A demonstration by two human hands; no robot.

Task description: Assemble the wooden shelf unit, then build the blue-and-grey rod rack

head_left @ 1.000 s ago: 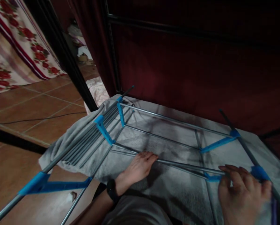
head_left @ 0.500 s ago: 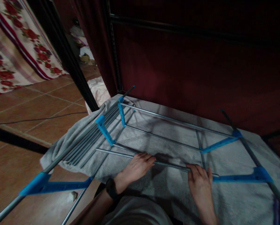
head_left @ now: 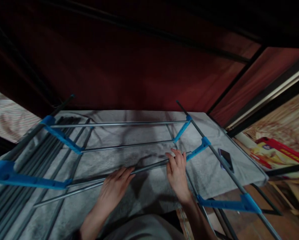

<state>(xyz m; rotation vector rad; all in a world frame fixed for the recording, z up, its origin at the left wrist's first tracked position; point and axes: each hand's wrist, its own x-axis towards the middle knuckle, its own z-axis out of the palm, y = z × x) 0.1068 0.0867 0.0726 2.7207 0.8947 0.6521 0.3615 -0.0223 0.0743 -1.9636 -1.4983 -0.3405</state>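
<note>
A frame of grey metal tubes and blue plastic brackets [head_left: 64,138] lies across a grey cloth-covered surface [head_left: 149,190]. My left hand [head_left: 114,188] is closed over a loose metal tube [head_left: 84,190], which runs alongside the frame's near crossbar [head_left: 149,167]. The tube's left end sticks out past the left bracket. My right hand [head_left: 177,171] grips the tube's other end, close beside a blue bracket [head_left: 198,150] on the right. Its fingers are bent over the tube, slightly apart; the thumb is hidden.
Several grey tubes [head_left: 39,160] lie side by side at the left. A phone [head_left: 225,159] rests on the cloth beyond the right side tube. Dark red fabric [head_left: 129,76] hangs behind. A red and yellow package [head_left: 279,155] is at the far right, past a black metal bar [head_left: 269,106].
The view has swung right, bringing the phone and package in. My right hand has shifted up to the tube's end by the bracket; my left hand keeps its hold.
</note>
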